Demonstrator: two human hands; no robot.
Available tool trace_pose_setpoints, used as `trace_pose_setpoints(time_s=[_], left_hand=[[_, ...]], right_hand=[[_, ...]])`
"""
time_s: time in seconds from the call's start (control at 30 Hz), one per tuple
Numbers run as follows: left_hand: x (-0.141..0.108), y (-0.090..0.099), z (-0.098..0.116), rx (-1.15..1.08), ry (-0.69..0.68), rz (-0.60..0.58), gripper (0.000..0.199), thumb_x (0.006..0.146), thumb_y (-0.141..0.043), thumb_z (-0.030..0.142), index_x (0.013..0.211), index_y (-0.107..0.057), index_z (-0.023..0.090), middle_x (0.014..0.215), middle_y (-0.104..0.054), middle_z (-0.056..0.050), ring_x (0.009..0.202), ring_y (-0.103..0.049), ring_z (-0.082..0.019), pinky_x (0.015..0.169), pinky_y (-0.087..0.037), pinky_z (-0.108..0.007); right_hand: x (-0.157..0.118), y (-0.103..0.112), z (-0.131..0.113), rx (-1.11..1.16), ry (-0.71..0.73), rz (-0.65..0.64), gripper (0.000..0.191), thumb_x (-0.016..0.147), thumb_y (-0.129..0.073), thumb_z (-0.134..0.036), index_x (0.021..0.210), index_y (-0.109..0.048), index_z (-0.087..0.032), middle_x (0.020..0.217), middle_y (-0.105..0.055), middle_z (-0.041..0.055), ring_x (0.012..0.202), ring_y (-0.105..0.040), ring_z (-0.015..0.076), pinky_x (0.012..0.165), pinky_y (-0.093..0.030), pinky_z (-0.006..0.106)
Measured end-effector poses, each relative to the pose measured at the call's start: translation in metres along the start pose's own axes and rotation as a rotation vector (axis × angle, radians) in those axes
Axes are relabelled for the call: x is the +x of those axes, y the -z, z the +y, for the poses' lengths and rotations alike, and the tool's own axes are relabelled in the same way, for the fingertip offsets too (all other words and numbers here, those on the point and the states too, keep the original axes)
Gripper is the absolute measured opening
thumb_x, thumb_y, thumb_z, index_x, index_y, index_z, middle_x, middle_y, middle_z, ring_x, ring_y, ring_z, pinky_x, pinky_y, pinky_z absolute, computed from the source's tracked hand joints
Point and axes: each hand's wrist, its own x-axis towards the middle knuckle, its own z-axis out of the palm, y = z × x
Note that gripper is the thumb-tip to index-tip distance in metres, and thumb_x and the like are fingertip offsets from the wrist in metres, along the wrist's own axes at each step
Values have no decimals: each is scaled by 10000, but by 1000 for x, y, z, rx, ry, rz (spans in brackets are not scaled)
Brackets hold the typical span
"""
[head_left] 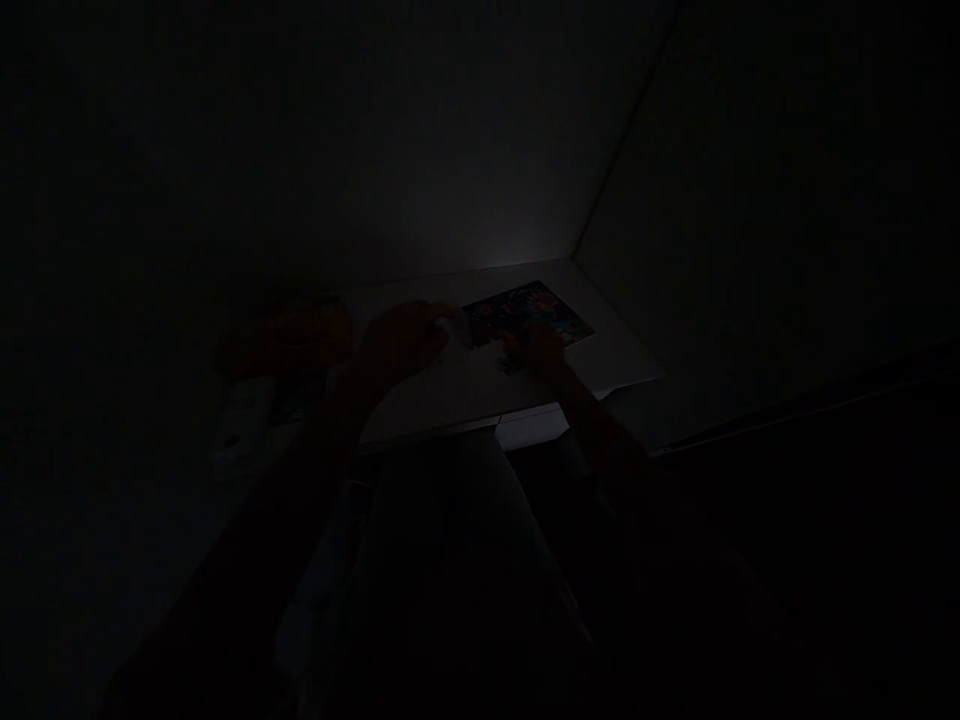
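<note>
The whole view is very dim. Just above the middle of the frame lies a flat, matte white board (600, 365) with straight, thin edges. On its far half sits a multicoloured jigsaw puzzle (529, 312), a dark patchwork of blue, red and green with a ragged lower-left side. The left hand (405, 342) comes in from the lower left, just beside the puzzle, its fingers (447, 318) stretched toward it and apparently together; the darkness hides whether they grip anything. The right hand (544, 350) lies at the puzzle's near edge, its fingertips (523, 341) on or just over the pieces, their spacing impossible to tell. Left of the board, at mid-left of the frame, sits a soft-edged dark reddish shape (289, 340), too dim to identify, and below it a pale, irregular packet (244, 430).
</note>
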Motion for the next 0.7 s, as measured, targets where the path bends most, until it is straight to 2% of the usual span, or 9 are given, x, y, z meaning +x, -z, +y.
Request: trace_pose_setpoints(time_s=[0.1, 0.23, 0.33, 0.4, 0.47, 0.53, 0.6, 0.7], left_hand=[[1, 4, 2, -31, 35, -14, 593, 1052, -683, 196, 1612, -836, 321, 1278, -881, -91, 1211, -814, -335, 1166, -617, -461], [3, 9, 4, -32, 69, 11, 571, 1026, -742, 220, 1580, -855, 303, 1265, -892, -96, 1176, -828, -341, 1160, -630, -463], [7, 13, 1, -10, 57, -9, 569, 1018, -773, 260, 1581, -851, 288, 1279, -891, -107, 1181, -827, -347, 1164, -635, -478], [13, 18, -1, 26, 51, -43, 588, 1013, -793, 274, 1600, -838, 287, 1252, -891, -104, 1171, -826, -348, 1160, -638, -482], [21, 23, -1, 79, 42, -79, 598, 1005, -815, 279, 1602, -835, 293, 1198, -887, -95, 1175, -825, -351, 1168, -633, -480], [32, 28, 0, 135, 33, -105, 591, 1000, -831, 284, 1591, -843, 294, 1174, -878, -91, 1213, -821, -358, 1201, -618, -484], [44, 32, 2, 180, 33, -131, 585, 1008, -830, 300, 1593, -844, 287, 1207, -871, -93, 1264, -815, -365, 1237, -598, -485], [62, 34, 5, 218, 32, -177, 597, 1045, -798, 358, 1634, -818, 264, 1272, -863, -103, 1308, -804, -354, 1240, -582, -452]], right_hand=[[4, 10, -5, -5, -114, -10, 555, 1212, -637, -636, 1352, -874, -154, 1396, -858, 287, 1312, -806, 420, 1133, -642, 523], [8, 28, -6, -17, -65, -56, 479, 1214, -646, -565, 1295, -930, -188, 1331, -892, 265, 1310, -831, 439, 1141, -655, 548], [11, 45, -1, -18, -52, -23, 450, 1205, -668, -533, 1370, -941, -215, 1433, -879, 257, 1381, -817, 474, 1199, -641, 604], [13, 58, 3, -34, -75, 14, 471, 1189, -711, -520, 1481, -908, -208, 1550, -842, 262, 1441, -794, 481, 1228, -625, 587], [13, 71, 6, -60, -137, 5, 517, 1183, -732, -520, 1541, -880, -177, 1562, -836, 281, 1431, -801, 485, 1209, -626, 558], [12, 84, 7, -54, -173, -13, 512, 1192, -717, -506, 1523, -888, -155, 1512, -862, 277, 1386, -828, 477, 1165, -642, 538], [10, 97, 4, 35, -121, 12, 464, 1200, -695, -471, 1452, -918, -151, 1451, -895, 240, 1333, -858, 437, 1124, -662, 501], [4, 115, -11, 285, 83, 101, 401, 1169, -735, -480, 1312, -956, -178, 1310, -941, 168, 1211, -891, 360, 1049, -688, 431]])
